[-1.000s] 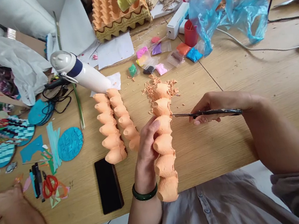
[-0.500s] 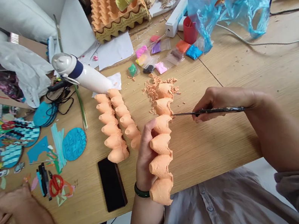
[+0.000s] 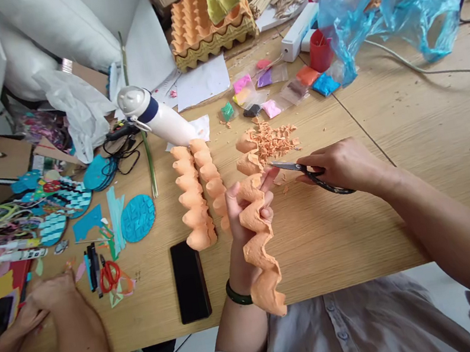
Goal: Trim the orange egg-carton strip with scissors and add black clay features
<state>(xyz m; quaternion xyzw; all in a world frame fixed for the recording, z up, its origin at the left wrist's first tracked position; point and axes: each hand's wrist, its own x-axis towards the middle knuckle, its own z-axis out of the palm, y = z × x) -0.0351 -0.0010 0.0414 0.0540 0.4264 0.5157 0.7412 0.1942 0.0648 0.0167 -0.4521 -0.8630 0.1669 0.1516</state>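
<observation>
My left hand (image 3: 237,223) is closed around a long orange egg-carton strip (image 3: 260,250), with some fingers showing on its right side. The strip is tilted, its near end close to my shirt. In my right hand (image 3: 345,163) is a pair of black-handled scissors (image 3: 288,166), blades pointing left at the strip's edge near my left fingertips. A heap of orange carton scraps (image 3: 276,138) lies beside the strip's far end. To the left, two more egg-carton strips (image 3: 191,198) rest on the table.
A black phone (image 3: 190,282) and a white bottle (image 3: 157,117) stand or lie left of the strips. Stacked egg trays (image 3: 209,24), clay packets (image 3: 271,108) and a blue plastic bag (image 3: 392,11) are at the back. Another person's arm (image 3: 73,323) rests at left, near red-handled scissors (image 3: 110,275).
The strip has turned so its cut edge shows more, and left fingers now appear on its right side. The scissors have tilted, handles lower. The whole view has shifted.
</observation>
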